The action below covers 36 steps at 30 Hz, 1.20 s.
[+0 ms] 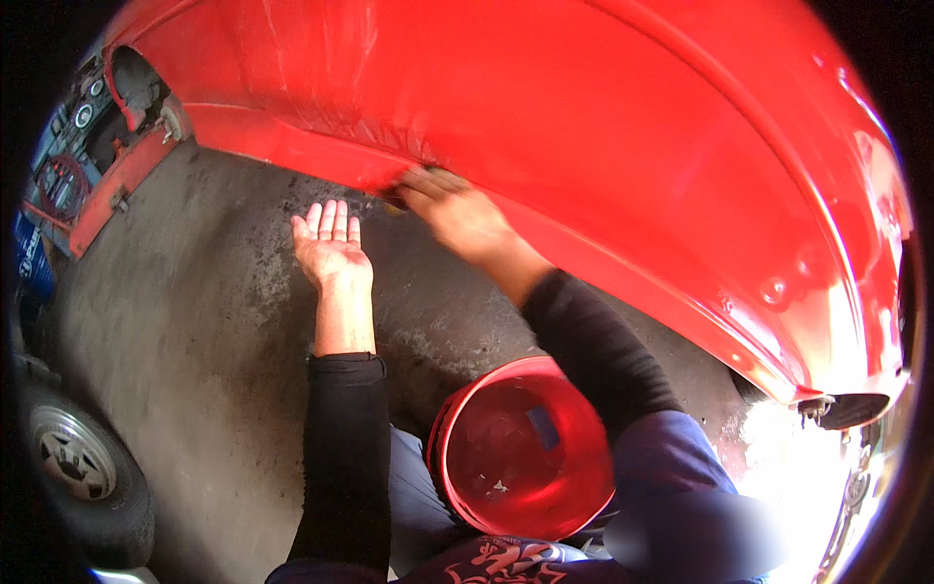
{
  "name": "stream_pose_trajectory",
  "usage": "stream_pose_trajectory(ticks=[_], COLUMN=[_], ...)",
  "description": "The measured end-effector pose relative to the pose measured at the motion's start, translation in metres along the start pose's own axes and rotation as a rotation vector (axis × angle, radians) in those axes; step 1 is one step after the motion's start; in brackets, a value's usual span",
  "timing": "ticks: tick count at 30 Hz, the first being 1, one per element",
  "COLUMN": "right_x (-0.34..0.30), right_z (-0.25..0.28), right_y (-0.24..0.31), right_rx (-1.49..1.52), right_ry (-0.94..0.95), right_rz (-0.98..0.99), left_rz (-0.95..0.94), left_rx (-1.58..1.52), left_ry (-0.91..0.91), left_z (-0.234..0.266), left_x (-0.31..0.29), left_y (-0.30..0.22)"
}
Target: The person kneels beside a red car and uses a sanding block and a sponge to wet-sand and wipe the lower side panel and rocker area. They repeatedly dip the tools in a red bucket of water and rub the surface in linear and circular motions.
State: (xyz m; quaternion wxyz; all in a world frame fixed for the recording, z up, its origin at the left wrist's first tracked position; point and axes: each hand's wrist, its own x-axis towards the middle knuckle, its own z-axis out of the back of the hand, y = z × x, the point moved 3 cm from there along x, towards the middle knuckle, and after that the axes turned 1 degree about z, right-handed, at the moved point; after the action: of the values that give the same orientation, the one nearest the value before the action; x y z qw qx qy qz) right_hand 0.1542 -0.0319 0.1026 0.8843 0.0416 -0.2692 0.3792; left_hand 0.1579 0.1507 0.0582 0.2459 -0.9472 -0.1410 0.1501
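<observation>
While the right hand (457, 209) presses a small dark pad (394, 202), mostly hidden under its closed fingers, against the lower edge of the red car panel (584, 127), the left hand (331, 243) hovers just left of it, palm up, fingers apart and holding nothing. Rubbing down that edge looks like the step in hand. A red bucket (520, 448) sits near, between the person's knees on the concrete floor (195, 321). Moving along the panel edge would call for steady pressure and probably rewetting the pad.
</observation>
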Motion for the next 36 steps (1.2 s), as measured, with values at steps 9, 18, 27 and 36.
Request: stream_pose_trajectory(ticks=[9,18,27,36], right_x=[-0.23,-0.263,-0.459,-0.815], right_z=[0.134,0.078,0.285,0.144], right_y=[-0.017,0.108,0.004,0.213], right_rx=[-0.154,0.544,-0.033,0.668], right_ry=[-0.047,0.398,-0.45,0.622], right_rz=[-0.447,-0.619,-1.186,-1.988], left_rz=[0.09,0.207,-0.091,1.011], left_rx=[0.117,0.455,0.509,1.308], left_ry=[0.122,0.472,0.249,-0.455], left_z=[-0.011,-0.013,0.142,0.574], left_x=[-0.02,-0.05,-0.002,-0.369], left_y=[0.026,0.064,-0.09,-0.133])
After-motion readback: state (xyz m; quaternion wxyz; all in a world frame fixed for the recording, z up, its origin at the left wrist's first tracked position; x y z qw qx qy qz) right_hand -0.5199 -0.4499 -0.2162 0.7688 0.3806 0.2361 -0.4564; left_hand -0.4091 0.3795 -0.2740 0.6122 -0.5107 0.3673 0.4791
